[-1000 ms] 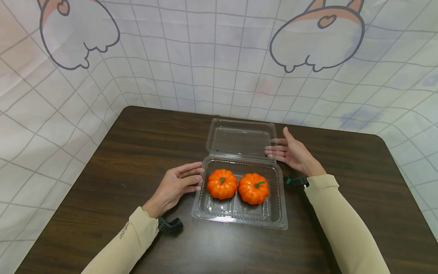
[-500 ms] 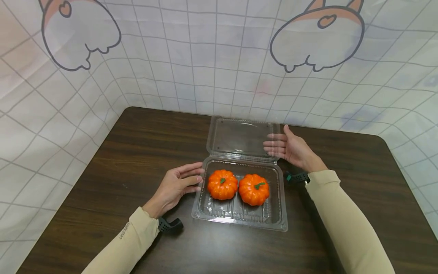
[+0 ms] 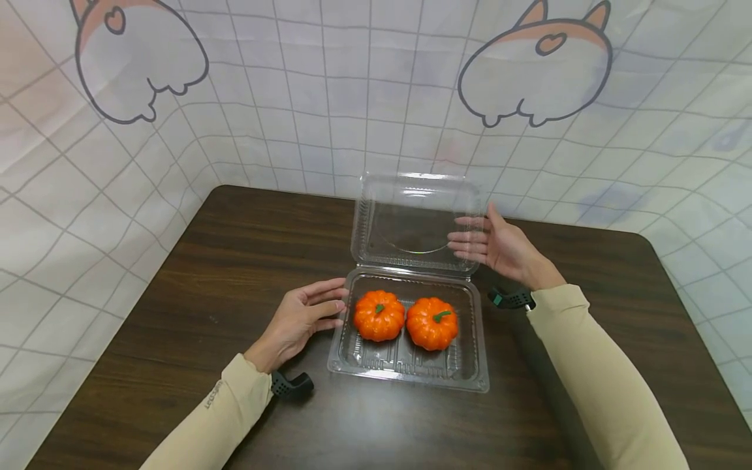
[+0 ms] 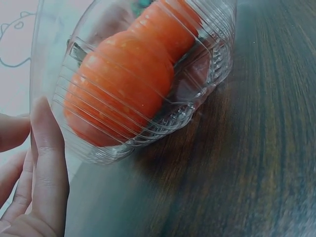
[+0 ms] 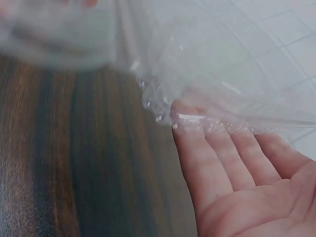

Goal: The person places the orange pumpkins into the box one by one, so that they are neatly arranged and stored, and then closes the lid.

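Note:
A clear plastic clamshell container (image 3: 405,377) sits on the table with its lid (image 3: 411,228) raised and leaning back at the hinge. Two orange toy pumpkins with green stems, a left pumpkin (image 3: 378,316) and a right pumpkin (image 3: 432,324), lie side by side in its base. My left hand (image 3: 299,320) pinches the base's left rim; in the left wrist view a finger (image 4: 49,168) and the thumb stand on either side of that rim. Behind the lid's right part, my right hand (image 3: 499,245) touches it with straight fingers (image 5: 197,153), seen through the plastic.
The dark wooden table (image 3: 235,261) extends on both sides of the container. A white grid-patterned cloth (image 3: 329,91) hangs along the table's back and left side. Each wrist bears a dark strap, such as the right strap (image 3: 510,298).
The lid has tilted up from lying back nearly flat, and my right hand has risen slightly with it. My left hand stays at the base's rim. The pumpkins remain in the base.

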Tool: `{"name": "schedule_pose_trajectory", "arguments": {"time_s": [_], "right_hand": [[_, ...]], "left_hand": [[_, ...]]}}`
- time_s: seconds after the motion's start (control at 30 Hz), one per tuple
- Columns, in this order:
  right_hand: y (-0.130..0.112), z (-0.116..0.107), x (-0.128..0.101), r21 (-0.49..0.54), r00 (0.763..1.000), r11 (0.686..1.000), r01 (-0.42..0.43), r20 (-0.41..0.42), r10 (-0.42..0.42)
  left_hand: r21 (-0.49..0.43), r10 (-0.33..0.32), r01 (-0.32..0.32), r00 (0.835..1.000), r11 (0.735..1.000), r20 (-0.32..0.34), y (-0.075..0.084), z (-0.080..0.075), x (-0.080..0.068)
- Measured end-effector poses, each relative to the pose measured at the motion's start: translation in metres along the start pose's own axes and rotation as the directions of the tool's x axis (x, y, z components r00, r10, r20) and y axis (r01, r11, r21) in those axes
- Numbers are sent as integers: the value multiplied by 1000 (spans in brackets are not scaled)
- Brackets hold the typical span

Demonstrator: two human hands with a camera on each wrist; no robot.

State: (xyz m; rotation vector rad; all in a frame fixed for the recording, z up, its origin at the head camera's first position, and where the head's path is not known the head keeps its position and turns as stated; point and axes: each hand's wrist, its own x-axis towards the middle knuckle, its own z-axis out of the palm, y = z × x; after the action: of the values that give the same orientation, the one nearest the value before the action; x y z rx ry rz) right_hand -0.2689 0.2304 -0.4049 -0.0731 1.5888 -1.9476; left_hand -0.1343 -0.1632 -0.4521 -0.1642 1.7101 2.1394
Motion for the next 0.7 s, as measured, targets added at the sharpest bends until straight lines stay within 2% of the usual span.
{"name": "schedule_pose_trajectory", "arguments": {"time_s": [0.2, 0.43, 0.7], "right_hand": [[-11, 8, -4, -36, 1000, 999, 14, 0, -14], [-24, 18, -5, -108, 998, 992, 57, 9, -56], [-34, 24, -11, -189, 990, 975, 117, 94, -101]], "left_hand": [[26, -2, 2, 1000, 1000, -14, 1, 2, 2], [30, 8, -8, 1000, 1000, -8, 1, 2, 12], [7, 29, -29, 1000, 1000, -4, 3, 1, 21]]}}
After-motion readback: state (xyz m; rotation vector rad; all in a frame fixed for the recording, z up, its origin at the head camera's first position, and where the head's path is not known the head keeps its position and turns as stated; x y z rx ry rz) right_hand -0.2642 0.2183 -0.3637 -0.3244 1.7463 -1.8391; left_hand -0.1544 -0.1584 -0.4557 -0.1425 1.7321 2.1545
